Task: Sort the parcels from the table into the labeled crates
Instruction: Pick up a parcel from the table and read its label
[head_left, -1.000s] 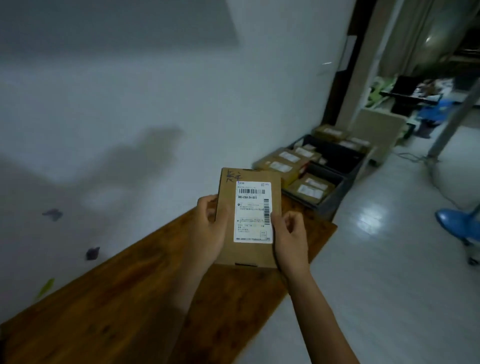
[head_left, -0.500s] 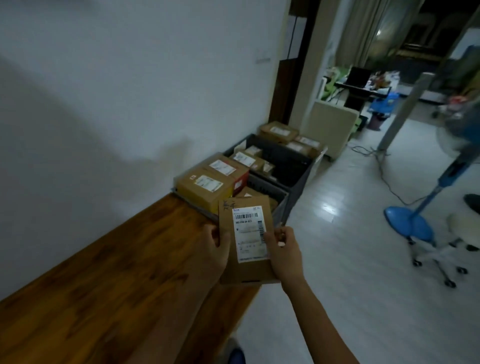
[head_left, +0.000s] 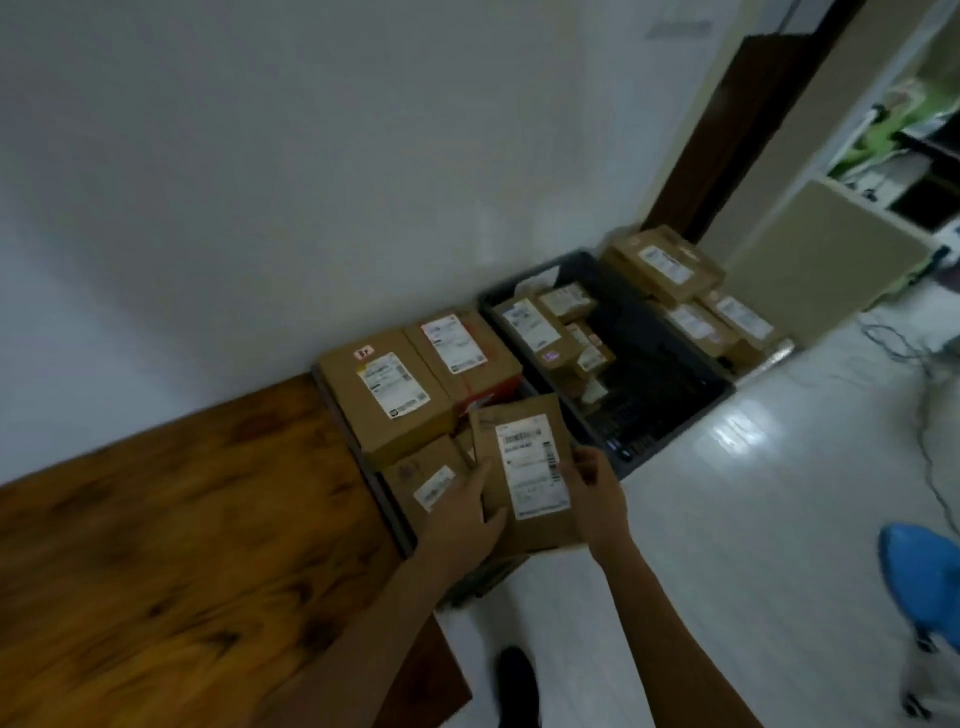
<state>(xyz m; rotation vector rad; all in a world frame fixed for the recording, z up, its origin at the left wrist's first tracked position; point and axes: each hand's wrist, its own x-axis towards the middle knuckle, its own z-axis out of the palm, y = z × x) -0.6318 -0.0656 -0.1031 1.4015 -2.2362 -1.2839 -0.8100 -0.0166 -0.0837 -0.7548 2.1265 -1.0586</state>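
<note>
Both hands are gripping one flat parcel (head_left: 524, 470), left hand (head_left: 460, 512) and right hand (head_left: 597, 493) pinching its edges above the near crate (head_left: 387, 499), beside three boxes; two dark crates are sitting past the wooden table (head_left: 171, 545) along the white wall (head_left: 311, 156).

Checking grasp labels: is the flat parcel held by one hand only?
No, the left hand and right hand both grip the flat parcel by its sides.

Matt brown cardboard parcel (head_left: 524, 470) — paper label; varnished wood table (head_left: 171, 545); glossy floor (head_left: 753, 519).
</note>
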